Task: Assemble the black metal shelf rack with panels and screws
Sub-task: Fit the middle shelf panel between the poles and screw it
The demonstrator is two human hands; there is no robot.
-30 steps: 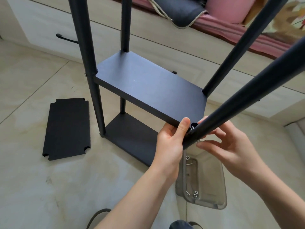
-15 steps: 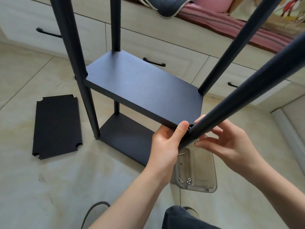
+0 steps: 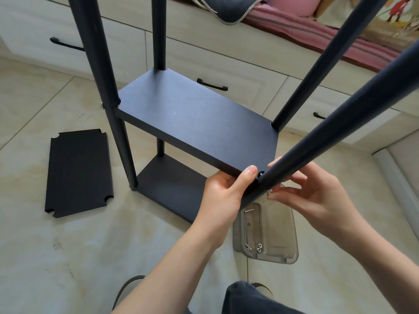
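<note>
not much has changed since half a second ago, we're basically in the same pose, the view just slid a touch so the drawer handle [image 3: 212, 85] behind the shelf panel [image 3: 195, 123] shows a bit more. our left hand [image 3: 223, 198] still grips the panel's near corner, thumb on top, fingers curled under. our right hand [image 3: 310, 196] sits just beside that corner on the other side of the near post [image 3: 340, 123], fingertips pinching what looks like a small screw [image 3: 269, 191], though the post hides most of it. spare panel [image 3: 78, 171] lies flat on the floor, well left of the shelf panel. clear tray [image 3: 272, 241] with loose screws sits below that corner, its top edge hidden by the post. the posts' tops are cut off.
</note>
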